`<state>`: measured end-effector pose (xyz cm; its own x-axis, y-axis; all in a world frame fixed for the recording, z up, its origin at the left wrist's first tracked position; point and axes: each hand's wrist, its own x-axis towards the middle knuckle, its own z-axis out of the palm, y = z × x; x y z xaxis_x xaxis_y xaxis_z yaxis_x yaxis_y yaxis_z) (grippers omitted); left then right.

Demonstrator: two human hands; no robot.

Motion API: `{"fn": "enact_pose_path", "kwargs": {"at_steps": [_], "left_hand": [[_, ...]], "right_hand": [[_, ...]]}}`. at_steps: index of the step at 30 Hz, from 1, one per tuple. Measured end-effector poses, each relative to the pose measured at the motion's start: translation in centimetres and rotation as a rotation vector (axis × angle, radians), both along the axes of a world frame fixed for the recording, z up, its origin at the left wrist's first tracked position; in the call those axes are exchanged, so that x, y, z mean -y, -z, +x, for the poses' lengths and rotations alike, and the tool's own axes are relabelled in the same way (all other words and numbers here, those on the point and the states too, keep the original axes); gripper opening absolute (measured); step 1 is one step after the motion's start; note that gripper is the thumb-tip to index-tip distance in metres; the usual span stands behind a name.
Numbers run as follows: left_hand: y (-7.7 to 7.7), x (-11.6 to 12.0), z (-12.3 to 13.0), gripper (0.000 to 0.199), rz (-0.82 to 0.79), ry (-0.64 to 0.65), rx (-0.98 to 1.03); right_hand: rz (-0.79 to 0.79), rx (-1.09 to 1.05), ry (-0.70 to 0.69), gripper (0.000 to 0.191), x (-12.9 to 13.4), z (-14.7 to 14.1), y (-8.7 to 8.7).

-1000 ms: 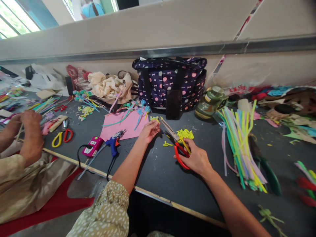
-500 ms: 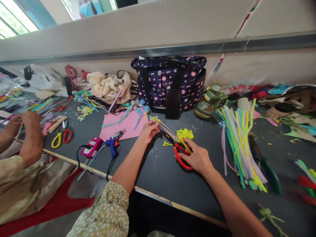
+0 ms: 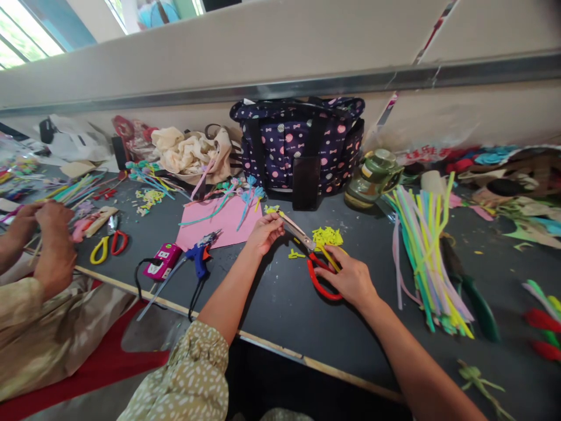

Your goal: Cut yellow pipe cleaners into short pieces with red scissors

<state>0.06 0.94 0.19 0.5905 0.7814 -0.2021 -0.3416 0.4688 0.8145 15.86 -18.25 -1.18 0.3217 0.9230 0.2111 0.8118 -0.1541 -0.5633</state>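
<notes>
My right hand (image 3: 353,278) grips a pair of scissors (image 3: 302,231) with one red and one yellow handle. The blades point up and left, toward my left hand (image 3: 265,234). Its thumb and fingers are pinched at the blade tips; what they hold is too small to make out, though yellow shows beside them. Just beyond the blades lies a pile of short yellow cut pieces (image 3: 327,236), with a few loose yellow bits (image 3: 296,254) nearer me. More yellow bits (image 3: 272,209) show behind my left fingertips.
A blue glue gun (image 3: 200,257), a pink box (image 3: 163,261) and a pink sheet (image 3: 219,225) are to the left. Behind stand a patterned bag (image 3: 280,140), phone (image 3: 305,183) and green jar (image 3: 372,178). Pastel fuzzy stems (image 3: 427,257) lie right. Another person's hands (image 3: 55,234) work at far left.
Both hands stay nearly in place. The red scissor handle has shifted very slightly left, and the whole view has moved a little.
</notes>
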Motion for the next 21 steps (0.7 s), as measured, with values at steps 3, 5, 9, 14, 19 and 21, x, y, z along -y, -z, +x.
{"fn": "enact_pose_path", "kwargs": {"at_steps": [3,5,9,14,19,21], "left_hand": [[0.02,0.02,0.04,0.024,0.005,0.002,-0.006],[0.07,-0.01,0.04,0.024,0.008,0.008,0.002],[0.16,-0.06,0.00,0.023,0.002,0.010,0.008],[0.10,-0.05,-0.04,0.023,0.009,0.017,0.018],[-0.23,-0.13,-0.20,0.024,-0.017,0.013,0.014],[-0.36,-0.22,-0.28,0.025,-0.029,0.003,0.011]], "right_hand": [[0.004,-0.008,0.000,0.049,-0.02,0.02,-0.01],[-0.008,-0.015,0.004,0.049,-0.02,0.05,0.01],[-0.029,-0.009,0.010,0.050,0.03,0.11,0.00],[-0.010,0.005,0.001,0.047,0.06,0.09,-0.16],[-0.015,-0.049,-0.004,0.048,-0.04,0.18,-0.08],[0.008,-0.036,0.030,0.048,-0.09,0.29,-0.04]]}}
